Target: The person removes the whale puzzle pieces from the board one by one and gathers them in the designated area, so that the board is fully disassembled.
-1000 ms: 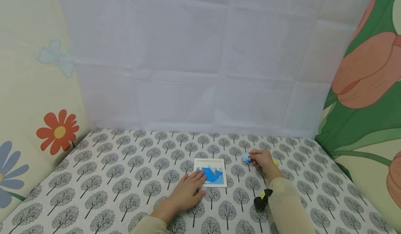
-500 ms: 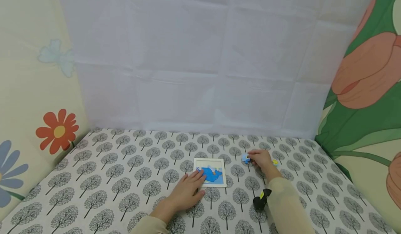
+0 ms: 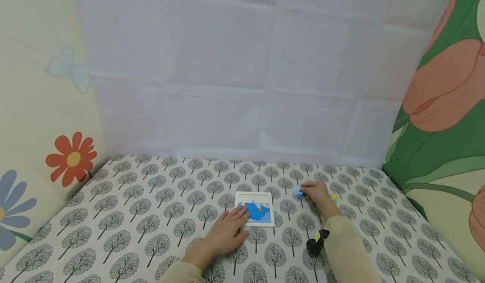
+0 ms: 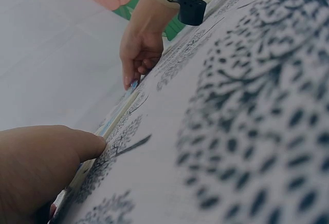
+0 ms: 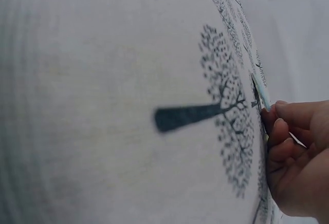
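- Far left, a cream wall hanging carries a red flower (image 3: 70,159), a blue flower (image 3: 15,209) and a pale butterfly (image 3: 70,69).
- The tabletop (image 3: 157,213) in front of me is covered by a white cloth printed with dark trees.
- My left hand (image 3: 226,232) lies palm down, fingers straight, their tips resting on the lower left part of a puzzle; it grips nothing. My thumb is out to the side, near the bottom edge.
- The puzzle (image 3: 260,214) shows a blue whale and lies flat on the cloth inside a white frame (image 3: 272,211), near the middle; a pale strip runs along the top inside.
- Behind it all hangs a creased white sheet (image 3: 212,64).
- Right of the frame and apart from it, a light blue puzzle piece (image 3: 297,191) is pinched between my right thumb and fingers; I can't tell whether it touches the cloth.
- A black camera (image 3: 314,246) is strapped at my right wrist.
- My right hand (image 3: 317,193) is low over the cloth, its other fingers curled.
- Just beyond it lies a yellow and blue piece (image 3: 333,196).
- Far right, another hanging shows big pink petals (image 3: 447,85) and green leaves (image 3: 428,148).
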Demonstrator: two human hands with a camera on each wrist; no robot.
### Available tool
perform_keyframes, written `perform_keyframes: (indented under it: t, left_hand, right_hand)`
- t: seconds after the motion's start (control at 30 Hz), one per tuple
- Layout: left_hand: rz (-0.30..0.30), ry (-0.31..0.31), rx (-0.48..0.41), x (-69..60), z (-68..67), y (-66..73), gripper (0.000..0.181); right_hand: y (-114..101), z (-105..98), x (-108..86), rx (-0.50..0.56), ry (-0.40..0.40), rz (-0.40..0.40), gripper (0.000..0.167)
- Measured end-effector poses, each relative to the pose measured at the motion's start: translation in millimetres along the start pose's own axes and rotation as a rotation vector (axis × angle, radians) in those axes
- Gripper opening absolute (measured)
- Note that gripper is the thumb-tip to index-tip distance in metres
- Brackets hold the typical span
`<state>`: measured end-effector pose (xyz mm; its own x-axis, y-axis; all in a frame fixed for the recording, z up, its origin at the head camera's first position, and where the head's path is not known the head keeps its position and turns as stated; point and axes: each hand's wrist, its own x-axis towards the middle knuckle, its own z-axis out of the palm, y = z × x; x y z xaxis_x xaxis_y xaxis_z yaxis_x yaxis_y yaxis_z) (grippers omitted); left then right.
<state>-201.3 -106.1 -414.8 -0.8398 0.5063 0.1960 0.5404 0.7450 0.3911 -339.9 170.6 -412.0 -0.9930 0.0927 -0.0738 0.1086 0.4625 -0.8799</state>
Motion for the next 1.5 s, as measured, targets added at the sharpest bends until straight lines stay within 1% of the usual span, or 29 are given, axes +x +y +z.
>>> perform_keyframes:
  t: [0.07,0.17,0.27,0.57,0.9,1.0,1.13,1.27,1.4,1.5]
  left_hand:
    - [-0.016,-0.016,0.013,0.7,1.3,0.3,0.049]
    - [-0.024,-0.022,0.032,1.1,2.5,0.4,0.049]
    - [-0.018,-0.016,0.027,1.4,3.1,-0.5,0.049]
    - [-0.015,-0.017,0.01,1.7,0.0,0.2,0.048]
    - [-0.022,-0.014,0.024,3.0,2.1,-1.5,0.049]
    - [-0.021,-0.014,0.022,2.8,2.4,-1.6,0.049]
    - [-0.014,-0.007,0.016,2.6,2.8,-1.7,0.048]
    - [-0.013,-0.003,0.021,2.7,3.8,-2.5,0.049]
    - [-0.005,-0.002,0.029,2.7,4.5,-2.9,0.049]
    - [-0.003,-0.004,0.038,3.1,5.0,-3.4,0.049]
  right_hand:
    - [1,0,-0.5,0.0,0.006,0.008,0.021]
    - [1,-1,-1.2,0.01,0.014,0.013,0.021]
    - [1,-3,-1.9,0.022,0.013,0.005,0.021]
    - [1,-5,-3.4,0.099,0.028,0.021,0.02]
    - [-8,-2,-11.2,0.115,0.02,0.031,0.023]
    - [-12,-1,-17.3,0.129,-0.001,0.01,0.025]
    - [-19,2,-27.6,0.185,-0.061,-0.033,0.028]
    - [-26,7,-35.5,0.217,-0.09,-0.038,0.028]
    - [-32,13,-39.8,0.193,-0.091,-0.035,0.026]
    - [-35,17,-43.4,0.167,-0.11,-0.036,0.025]
